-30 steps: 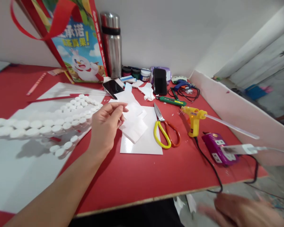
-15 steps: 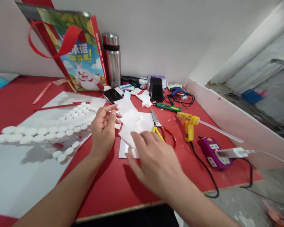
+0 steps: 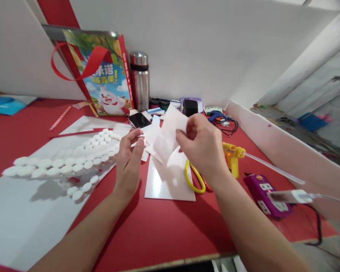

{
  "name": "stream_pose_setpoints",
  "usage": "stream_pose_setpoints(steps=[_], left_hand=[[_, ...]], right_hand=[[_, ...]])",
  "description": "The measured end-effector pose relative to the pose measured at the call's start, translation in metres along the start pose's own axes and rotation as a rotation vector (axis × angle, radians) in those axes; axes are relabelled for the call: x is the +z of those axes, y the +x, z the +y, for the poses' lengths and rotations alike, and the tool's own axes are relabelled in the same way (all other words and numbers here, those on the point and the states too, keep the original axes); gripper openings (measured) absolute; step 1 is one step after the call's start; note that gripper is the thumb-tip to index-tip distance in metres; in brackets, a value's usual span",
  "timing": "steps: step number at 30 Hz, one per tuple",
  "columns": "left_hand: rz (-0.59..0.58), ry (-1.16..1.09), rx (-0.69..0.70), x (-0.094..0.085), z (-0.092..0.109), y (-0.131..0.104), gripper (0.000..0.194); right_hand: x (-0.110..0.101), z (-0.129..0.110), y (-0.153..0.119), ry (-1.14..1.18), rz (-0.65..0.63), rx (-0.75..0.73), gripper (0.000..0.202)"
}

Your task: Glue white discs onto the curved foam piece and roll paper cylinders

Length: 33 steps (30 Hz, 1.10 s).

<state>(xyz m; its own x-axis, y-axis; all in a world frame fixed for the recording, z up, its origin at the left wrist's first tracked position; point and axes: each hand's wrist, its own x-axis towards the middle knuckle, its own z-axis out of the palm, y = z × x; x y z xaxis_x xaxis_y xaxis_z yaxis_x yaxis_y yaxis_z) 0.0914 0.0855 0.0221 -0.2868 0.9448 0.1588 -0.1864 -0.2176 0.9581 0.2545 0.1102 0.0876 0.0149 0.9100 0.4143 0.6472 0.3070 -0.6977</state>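
Note:
My right hand (image 3: 202, 145) pinches a thin white sheet of paper (image 3: 171, 130) at its right edge and holds it tilted above the table. My left hand (image 3: 129, 162) is half curled, thumb and fingers apart, beside several loose white paper pieces (image 3: 150, 133); no held thing shows in it. Beneath the raised paper lies a glossy white board (image 3: 166, 185). Scissors with yellow and red handles (image 3: 195, 177) lie partly under my right hand, their blades hidden. Left of my left hand stands a structure of joined white round discs (image 3: 59, 166).
A yellow glue gun (image 3: 232, 160) and a purple power strip (image 3: 268, 196) with a plugged-in charger lie to the right. At the back stand a printed bag (image 3: 107, 81) and a steel flask (image 3: 141, 83), with a phone (image 3: 139, 120) before them. A large white board (image 3: 25, 223) lies left.
My right hand has lifted a white sheet off the pile and moved up and right, uncovering more of the glossy board. My left hand stays in nearly the same pose. The view has shifted slightly.

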Motion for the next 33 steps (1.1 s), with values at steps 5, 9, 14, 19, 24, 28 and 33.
stream_pose_setpoints(steps=[5, 9, 14, 19, 24, 28, 33], left_hand=[[-0.174, -0.237, -0.213, 0.009, -0.006, 0.003, 0.046], [-0.138, -0.282, -0.334, 0.008, -0.012, 0.005, 0.047], [-0.111, -0.180, -0.324, -0.002, -0.016, 0.008, 0.038], [-0.330, -0.085, -0.385, -0.008, -0.015, 0.006, 0.034], [-0.416, -0.126, -0.422, -0.006, -0.014, 0.006, 0.033], [-0.406, -0.113, -0.402, -0.007, -0.014, 0.011, 0.031], [-0.420, -0.085, -0.372, -0.010, -0.019, 0.015, 0.026]], right_hand=[[0.021, 0.022, -0.014, 0.784, 0.009, 0.380, 0.028], [0.030, 0.036, -0.028, 1.032, -0.182, 0.539, 0.033], [0.005, 0.051, -0.008, 0.824, -0.069, 0.494, 0.036], [-0.015, 0.059, 0.004, 0.798, -0.215, 0.464, 0.041], [-0.006, 0.057, -0.007, 0.687, -0.475, 0.375, 0.042], [-0.003, 0.056, -0.010, 0.621, -0.478, 0.462, 0.034], [-0.007, 0.057, -0.007, 0.641, -0.549, 0.549, 0.032]])
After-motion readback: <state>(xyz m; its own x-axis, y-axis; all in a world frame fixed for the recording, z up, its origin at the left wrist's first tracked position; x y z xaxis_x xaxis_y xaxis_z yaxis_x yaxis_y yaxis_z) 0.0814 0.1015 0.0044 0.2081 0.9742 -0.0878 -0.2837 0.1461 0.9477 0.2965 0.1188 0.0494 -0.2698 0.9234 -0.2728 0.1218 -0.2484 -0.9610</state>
